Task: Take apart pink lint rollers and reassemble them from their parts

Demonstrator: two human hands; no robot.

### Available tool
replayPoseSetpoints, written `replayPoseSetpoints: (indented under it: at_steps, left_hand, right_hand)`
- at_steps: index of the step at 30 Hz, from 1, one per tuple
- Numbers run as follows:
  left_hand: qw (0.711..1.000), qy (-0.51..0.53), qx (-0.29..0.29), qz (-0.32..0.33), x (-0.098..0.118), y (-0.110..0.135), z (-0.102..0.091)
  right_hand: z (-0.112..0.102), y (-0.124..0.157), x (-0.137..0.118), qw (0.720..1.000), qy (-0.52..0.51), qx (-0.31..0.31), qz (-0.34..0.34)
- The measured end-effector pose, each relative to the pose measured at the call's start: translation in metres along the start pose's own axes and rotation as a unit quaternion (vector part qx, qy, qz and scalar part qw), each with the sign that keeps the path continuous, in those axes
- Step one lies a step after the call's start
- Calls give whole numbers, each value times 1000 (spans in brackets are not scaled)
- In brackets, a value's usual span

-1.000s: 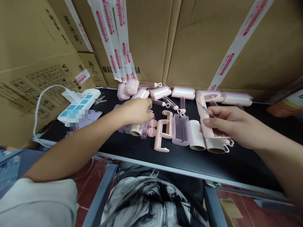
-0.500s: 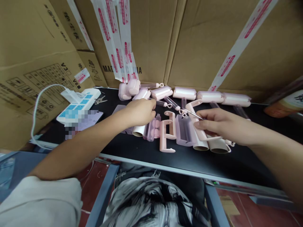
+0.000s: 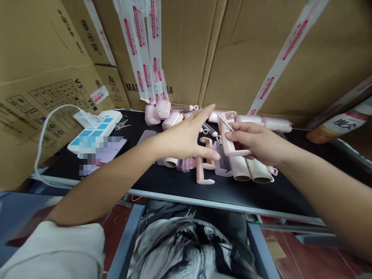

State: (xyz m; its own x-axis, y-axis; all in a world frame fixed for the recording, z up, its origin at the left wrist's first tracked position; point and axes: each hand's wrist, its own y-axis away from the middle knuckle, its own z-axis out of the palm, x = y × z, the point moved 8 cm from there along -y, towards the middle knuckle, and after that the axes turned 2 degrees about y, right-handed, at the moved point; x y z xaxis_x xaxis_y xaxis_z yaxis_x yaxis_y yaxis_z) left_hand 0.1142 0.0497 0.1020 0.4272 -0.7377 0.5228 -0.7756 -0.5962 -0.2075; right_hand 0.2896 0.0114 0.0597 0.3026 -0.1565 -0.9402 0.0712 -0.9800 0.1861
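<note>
My right hand (image 3: pixel 257 141) is closed around a pale pink C-shaped plastic frame (image 3: pixel 228 142), raised above the table. A thin metal rod-like tool (image 3: pixel 223 121) also sticks out of its fingers; its far end is hidden in the hand. Thumb and fingers spread, my left hand (image 3: pixel 184 138) hovers just left of that frame and holds nothing. Another pink frame (image 3: pixel 200 177) lies below, beside a translucent lilac case (image 3: pixel 221 167). White rolls with brown cores (image 3: pixel 241 173) lie under my right hand. Below my left hand are a similar roll (image 3: pixel 171 162) and clear pink tubes (image 3: pixel 186 164).
Pink cylindrical cases (image 3: pixel 277 124) line the back of the black table (image 3: pixel 174 184), against a cardboard wall (image 3: pixel 186 50). At the left are a power strip (image 3: pixel 112 118) with a plugged-in white cable, keys (image 3: pixel 123 124) and a phone (image 3: pixel 112 153). An orange-labelled bottle (image 3: pixel 338 126) leans at the right.
My left hand has left the items at the back left, moved right and spread its fingers. My right hand has brought the pink frame and metal tool slightly left and up.
</note>
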Motion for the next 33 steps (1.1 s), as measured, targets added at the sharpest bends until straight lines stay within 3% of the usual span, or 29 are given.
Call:
replayPoseSetpoints:
  at_steps: [4,7,12,15,18,23,27,33]
  left_hand:
    - [997,46,-22,57,11,-16,12]
    - [995,52,-2,82,18,-20,16]
    - [994,74,0,76,23,-26,12]
    - [995,82,-26,55,19,-28,6]
    - [995,62,-56,53,17,-20,5]
    - [990,-15,-133,53,10,-1,25]
    - [985,-38,-141,91,5,9,42]
    - [993,-34,-95,66,-8,21,60]
  right_hand:
    - [14,8,-12,997,-76,-6,-19]
    - [17,11,-12,996,-91,3,-25]
    - [14,11,-13,993,-107,-5,-47]
    - [-3,13,-17,992,-91,15,-81]
    - [-34,19,-9,990,-71,94,-73]
    - [-69,36,16,984,-64,164,-39]
    - [-79,46,34,981,-53,184,-24]
    - [-81,55,58,980,-59,190,-28]
